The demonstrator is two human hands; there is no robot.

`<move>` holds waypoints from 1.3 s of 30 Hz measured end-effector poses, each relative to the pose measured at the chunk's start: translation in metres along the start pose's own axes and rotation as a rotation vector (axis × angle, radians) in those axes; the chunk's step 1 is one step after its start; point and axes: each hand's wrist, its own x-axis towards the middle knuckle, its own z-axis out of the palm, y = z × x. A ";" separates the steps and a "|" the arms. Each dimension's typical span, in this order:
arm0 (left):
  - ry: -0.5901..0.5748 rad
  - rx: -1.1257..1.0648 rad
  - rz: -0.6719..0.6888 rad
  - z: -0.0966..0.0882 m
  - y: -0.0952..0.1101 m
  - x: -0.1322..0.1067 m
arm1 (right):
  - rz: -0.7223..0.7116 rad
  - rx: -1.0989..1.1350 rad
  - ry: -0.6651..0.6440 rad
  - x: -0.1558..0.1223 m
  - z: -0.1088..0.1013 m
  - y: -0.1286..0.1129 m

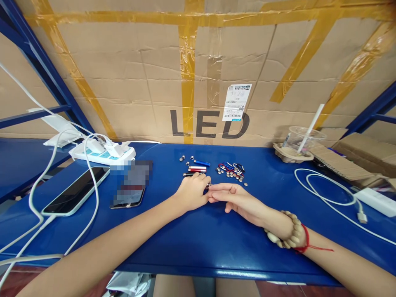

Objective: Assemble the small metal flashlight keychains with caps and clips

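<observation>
My left hand (193, 192) is closed, knuckles up, over the middle of the blue table; what its fingers wrap round is hidden. Against it, my right hand (239, 202) has its thumb and fingertips pinched together. A tiny shiny metal piece (208, 186) shows where the two hands meet. Just beyond the left hand lie small tubes like mini flashlights: a blue one (202, 163), a silver one (198, 168), a red one (197, 170) and a black one (188, 174), partly hidden. Small metal end caps (192, 158) sit behind them. To their right are several button cells (235, 176) and coloured carabiner clips (238, 167).
On the left, a power strip (102, 154), white cables and two phones, one a light-cased phone (77, 192). At right stand a plastic cup with straw (305, 140), a coiled white cable (324, 198) and a white charger (377, 202). A large carton (154, 82) walls off the back.
</observation>
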 end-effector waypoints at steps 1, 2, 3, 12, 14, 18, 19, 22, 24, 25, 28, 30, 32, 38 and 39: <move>0.008 0.001 0.004 0.001 0.000 0.000 | -0.007 0.001 -0.004 0.000 0.000 0.000; 0.015 0.004 0.007 0.001 -0.001 0.000 | -0.016 0.002 -0.011 0.000 0.000 0.000; 0.022 0.007 0.011 0.002 -0.001 0.000 | -0.025 0.001 -0.016 0.000 0.000 0.000; 0.043 0.016 0.012 0.002 0.000 0.000 | -0.027 -0.022 -0.028 -0.002 -0.001 0.001; 0.049 0.011 0.015 0.001 0.000 -0.001 | -0.028 -0.026 -0.032 -0.002 0.000 0.000; 0.020 0.007 0.011 -0.001 0.000 -0.001 | -0.034 -0.054 -0.047 -0.002 0.000 0.000; 0.011 0.010 0.007 -0.001 0.001 -0.001 | -0.033 -0.067 -0.046 -0.002 0.000 0.001; 0.002 0.018 -0.004 -0.002 0.002 0.000 | -0.022 -0.105 -0.020 -0.001 0.000 0.001; 0.003 0.018 -0.004 -0.003 0.002 0.000 | -0.014 -0.117 0.017 -0.001 0.000 0.001; 0.003 0.017 -0.003 -0.003 0.002 0.000 | -0.008 -0.123 0.033 -0.002 0.001 0.001; 0.000 0.019 0.000 -0.003 0.002 -0.001 | 0.010 -0.137 0.049 -0.003 0.003 -0.001; 0.004 0.023 0.006 -0.002 0.001 -0.002 | 0.018 -0.145 0.046 -0.004 0.004 -0.001; 0.008 0.025 0.016 -0.001 0.000 -0.003 | 0.022 -0.152 0.047 -0.004 0.004 -0.001; 0.012 0.032 0.021 0.000 -0.001 -0.003 | 0.045 -0.148 0.046 -0.002 0.004 0.000; 0.012 0.027 0.021 0.000 -0.001 -0.003 | 0.048 -0.147 0.050 -0.002 0.004 0.000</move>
